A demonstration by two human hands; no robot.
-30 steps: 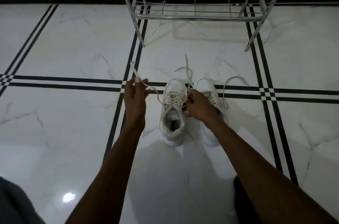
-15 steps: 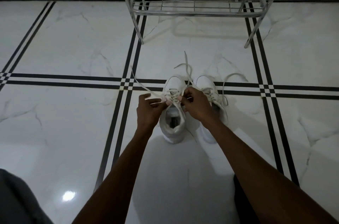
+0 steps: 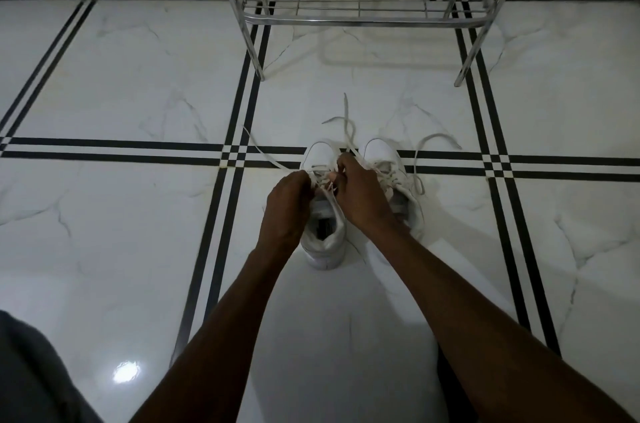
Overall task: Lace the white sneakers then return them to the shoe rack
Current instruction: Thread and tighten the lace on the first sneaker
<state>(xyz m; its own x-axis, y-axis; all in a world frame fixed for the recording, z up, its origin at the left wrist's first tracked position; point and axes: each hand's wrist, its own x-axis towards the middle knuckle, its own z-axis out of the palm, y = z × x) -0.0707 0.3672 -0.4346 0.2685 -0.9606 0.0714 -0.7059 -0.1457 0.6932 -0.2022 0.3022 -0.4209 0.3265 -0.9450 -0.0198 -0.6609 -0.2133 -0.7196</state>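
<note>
Two white sneakers stand side by side on the floor, toes pointing away from me. Over the left sneaker both my hands meet at the eyelets. My left hand pinches the lace, whose free end trails out to the left across the floor. My right hand grips the other lace end, which runs forward past the toe. The right sneaker is partly hidden behind my right hand, its loose lace looping to the right.
A metal wire shoe rack stands just beyond the sneakers, its lowest shelf bare. The floor is glossy white marble with black stripes. A dark fabric edge shows at the bottom left.
My left hand pulled the lace out to the left, then came back in to the left sneaker's eyelets. My right hand stayed at the sneaker. The lace end now lies on the floor.
</note>
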